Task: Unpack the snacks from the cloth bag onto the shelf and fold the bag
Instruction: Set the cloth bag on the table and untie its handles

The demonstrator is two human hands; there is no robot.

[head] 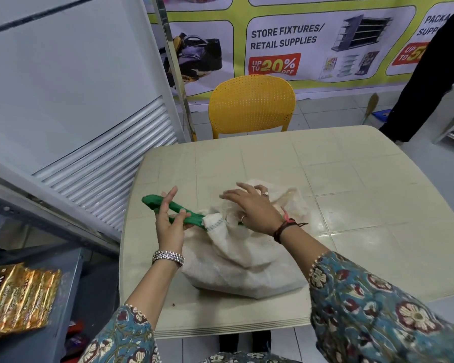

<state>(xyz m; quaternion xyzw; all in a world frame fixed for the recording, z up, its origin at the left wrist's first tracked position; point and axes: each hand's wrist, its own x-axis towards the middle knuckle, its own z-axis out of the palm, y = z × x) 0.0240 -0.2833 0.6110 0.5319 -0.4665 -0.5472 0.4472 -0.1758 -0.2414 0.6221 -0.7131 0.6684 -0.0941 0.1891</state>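
A gold snack packet [19, 297] lay on the grey shelf [63, 297], well left of the left grip [169, 221]. That grip pinched the green handle [178, 212] of the cream cloth bag [244, 260], which sat on the beige bench [325, 179]. The right grip [252, 205] rested on the bag's mouth, fingers straight. Beyond both stood a yellow chair [250, 106].
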